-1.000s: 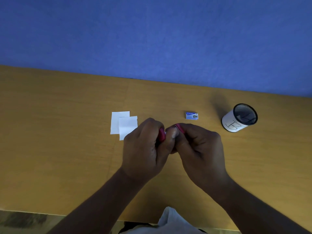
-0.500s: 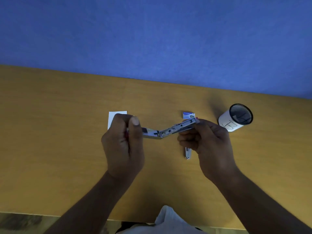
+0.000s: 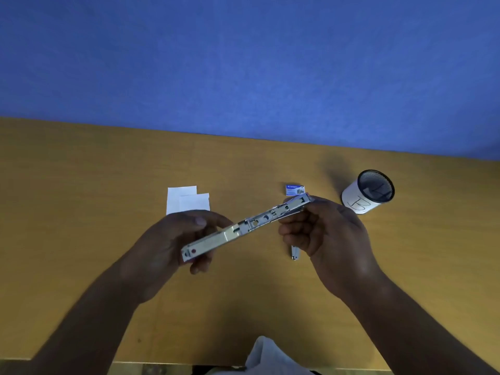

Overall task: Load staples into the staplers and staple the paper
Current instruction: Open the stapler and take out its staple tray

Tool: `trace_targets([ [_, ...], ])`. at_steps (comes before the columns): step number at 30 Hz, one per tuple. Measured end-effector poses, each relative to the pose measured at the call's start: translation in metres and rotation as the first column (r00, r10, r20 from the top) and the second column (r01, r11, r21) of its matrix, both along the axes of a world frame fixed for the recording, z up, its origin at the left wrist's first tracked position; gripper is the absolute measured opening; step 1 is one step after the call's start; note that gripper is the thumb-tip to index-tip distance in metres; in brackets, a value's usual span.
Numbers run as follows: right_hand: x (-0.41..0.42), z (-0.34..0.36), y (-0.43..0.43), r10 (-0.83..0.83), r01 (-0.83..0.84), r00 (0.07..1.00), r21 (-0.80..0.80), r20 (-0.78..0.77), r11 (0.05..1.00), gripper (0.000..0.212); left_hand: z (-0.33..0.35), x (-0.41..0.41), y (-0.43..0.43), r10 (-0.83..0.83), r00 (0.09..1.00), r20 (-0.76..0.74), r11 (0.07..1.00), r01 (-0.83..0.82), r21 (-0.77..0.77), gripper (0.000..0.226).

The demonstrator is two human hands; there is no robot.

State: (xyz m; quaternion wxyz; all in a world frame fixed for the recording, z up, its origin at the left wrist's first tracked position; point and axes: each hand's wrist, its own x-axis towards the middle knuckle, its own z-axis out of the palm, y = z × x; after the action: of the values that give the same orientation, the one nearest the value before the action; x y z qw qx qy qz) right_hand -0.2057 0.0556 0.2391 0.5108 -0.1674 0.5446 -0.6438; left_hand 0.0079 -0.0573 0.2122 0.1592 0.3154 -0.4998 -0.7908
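Observation:
A stapler (image 3: 244,226) is swung fully open into one long metal strip, held above the wooden table. My left hand (image 3: 167,247) grips its lower left end, where a bit of red plastic shows. My right hand (image 3: 324,231) holds the upper right end. Two small white papers (image 3: 186,199) lie overlapped on the table behind my left hand. A small blue staple box (image 3: 295,190) sits just beyond the stapler's right tip. A small metal piece (image 3: 295,253) lies on the table, partly hidden under my right hand.
A black mesh pen cup (image 3: 368,193) wrapped in white paper with a hand-drawn mark stands at the right. The blue wall (image 3: 243,63) rises behind the table's far edge. White cloth (image 3: 267,355) shows at the near edge.
The stapler went from clasped shut between both hands to unfolded flat. My hands moved apart, and the left end dropped lower so the strip now slopes.

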Motion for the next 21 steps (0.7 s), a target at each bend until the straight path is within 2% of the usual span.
trace_targets([
  [2,0.003,0.000,0.000,0.047,-0.047,0.999,0.017,-0.007,0.999,0.048,0.005,-0.007,0.000,-0.148,0.988,0.050,0.988,0.146,0.045,0.042],
  [5,0.005,-0.001,0.000,0.149,-0.148,0.989,0.037,-0.022,0.988,0.043,0.015,-0.026,0.005,-0.329,0.944,0.003,0.936,0.326,0.134,0.044],
  [8,0.003,-0.002,0.000,0.191,-0.190,0.982,0.056,-0.011,0.980,0.049,0.017,-0.041,0.013,-0.301,0.954,0.005,0.943,0.296,0.152,0.043],
  [10,0.001,-0.002,-0.001,0.194,-0.191,0.979,0.053,-0.056,0.980,0.052,0.015,-0.046,0.018,-0.262,0.965,-0.005,0.957,0.260,0.127,0.040],
  [12,-0.001,-0.001,-0.001,0.212,-0.208,0.970,0.046,-0.121,0.977,0.045,0.015,-0.048,0.025,-0.238,0.971,-0.036,0.964,0.241,0.113,0.037],
  [14,-0.002,-0.001,-0.001,0.218,-0.213,0.965,0.049,-0.146,0.976,0.038,0.013,-0.051,0.030,-0.218,0.973,-0.071,0.965,0.226,0.131,0.040],
  [18,-0.004,-0.001,-0.003,0.204,-0.198,0.968,0.057,-0.146,0.979,0.038,0.011,-0.055,0.038,-0.187,0.980,-0.075,0.966,0.197,0.168,0.051],
  [21,-0.006,-0.002,-0.004,0.199,-0.190,0.972,0.080,-0.124,0.979,0.043,0.010,-0.058,0.040,-0.163,0.983,-0.082,0.949,0.179,0.259,0.044],
])
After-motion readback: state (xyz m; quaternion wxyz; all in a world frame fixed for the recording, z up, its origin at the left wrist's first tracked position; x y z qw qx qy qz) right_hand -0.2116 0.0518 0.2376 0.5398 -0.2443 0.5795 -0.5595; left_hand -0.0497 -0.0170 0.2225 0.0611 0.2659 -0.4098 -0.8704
